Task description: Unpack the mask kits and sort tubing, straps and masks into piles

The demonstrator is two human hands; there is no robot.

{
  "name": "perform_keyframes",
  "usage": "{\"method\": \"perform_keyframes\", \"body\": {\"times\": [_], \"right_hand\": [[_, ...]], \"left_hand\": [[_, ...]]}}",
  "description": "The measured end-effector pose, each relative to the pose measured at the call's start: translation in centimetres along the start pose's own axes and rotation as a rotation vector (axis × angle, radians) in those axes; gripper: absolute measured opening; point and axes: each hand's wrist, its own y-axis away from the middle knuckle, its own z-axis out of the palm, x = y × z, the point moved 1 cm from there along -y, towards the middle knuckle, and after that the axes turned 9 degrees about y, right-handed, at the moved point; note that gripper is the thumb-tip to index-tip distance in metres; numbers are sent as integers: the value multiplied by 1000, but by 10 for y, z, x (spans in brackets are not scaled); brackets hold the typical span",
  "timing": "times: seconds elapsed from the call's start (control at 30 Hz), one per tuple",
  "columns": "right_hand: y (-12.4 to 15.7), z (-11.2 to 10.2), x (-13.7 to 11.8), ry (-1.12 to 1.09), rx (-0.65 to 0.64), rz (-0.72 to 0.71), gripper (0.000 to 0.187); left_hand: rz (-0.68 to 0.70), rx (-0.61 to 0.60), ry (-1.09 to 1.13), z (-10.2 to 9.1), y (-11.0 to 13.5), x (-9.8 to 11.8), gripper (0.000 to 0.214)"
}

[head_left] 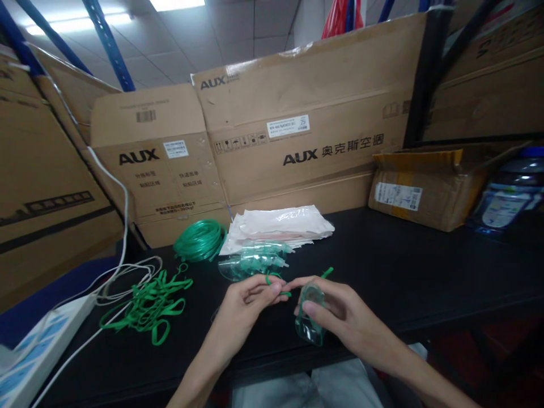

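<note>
My right hand point(335, 314) grips a clear green plastic mask point(309, 326) above the front of the black table point(403, 266). My left hand point(250, 300) is closed in a pinch on a thin green strap point(284, 293) that runs to the mask; the strap's other end point(326, 273) sticks up behind my right fingers. The two hands almost touch at the fingertips. More clear masks point(253, 262) lie in a heap just behind the hands.
A coil of green tubing point(199, 239) and a stack of white plastic bags point(280, 224) lie farther back. Loose green straps point(153, 303) and white cables point(123, 277) lie at the left. Cardboard boxes point(297, 124) wall the back; a jar point(510, 192) stands at the right.
</note>
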Motion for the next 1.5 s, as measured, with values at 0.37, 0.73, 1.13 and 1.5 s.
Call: {"method": "perform_keyframes", "body": {"times": [0.37,0.73,1.13,1.5], "right_hand": [[3,-3,0,189,-103,-31,34],[6,-10,1,303,-160,-80,42],[5,-9,2,347,-162,-47,34],[1,-6,11,146,-107,-16,30]], "left_hand": [[-39,-20,6,-6,8,12,33],[185,-24,-621,-2,15,13,29],[161,-118,-638,13,21,10,21],[-1,-147,-204,16,15,-3,42]]}}
